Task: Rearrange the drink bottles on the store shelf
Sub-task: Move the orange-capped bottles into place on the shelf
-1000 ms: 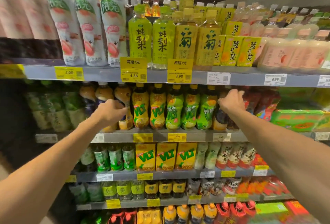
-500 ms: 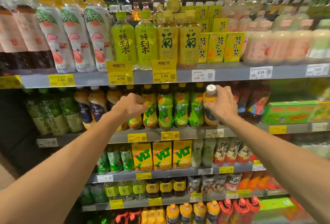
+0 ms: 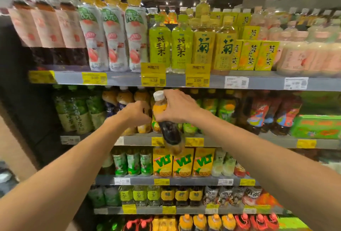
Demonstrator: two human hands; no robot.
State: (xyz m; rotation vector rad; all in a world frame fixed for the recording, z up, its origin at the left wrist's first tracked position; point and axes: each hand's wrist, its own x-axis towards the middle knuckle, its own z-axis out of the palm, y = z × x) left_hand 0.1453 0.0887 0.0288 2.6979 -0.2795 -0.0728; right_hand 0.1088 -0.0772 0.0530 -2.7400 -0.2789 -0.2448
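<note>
My right hand (image 3: 178, 108) grips a white-capped bottle (image 3: 168, 135) with an orange label and a dark lower half. It hangs tilted in front of the second shelf (image 3: 239, 141), its base swung out past the shelf edge. My left hand (image 3: 134, 113) is just left of it, fingers curled around a brown-topped bottle (image 3: 143, 129) standing in the shelf row. More brown-topped bottles (image 3: 125, 97) stand to the left. Green and yellow tea bottles (image 3: 226, 110) stand to the right.
The top shelf (image 3: 267, 82) carries yellow-green tea bottles (image 3: 159, 46) and peach drinks (image 3: 115, 42). Yellow VLT cartons (image 3: 182, 162) sit on the third shelf below the held bottle. Red-labelled dark bottles (image 3: 258, 114) and a green box (image 3: 317, 126) fill the right of the second shelf.
My right hand has pulled the white-capped bottle out of the right part of the row and carried it left, tilting it. My left hand stays at the brown-topped bottles.
</note>
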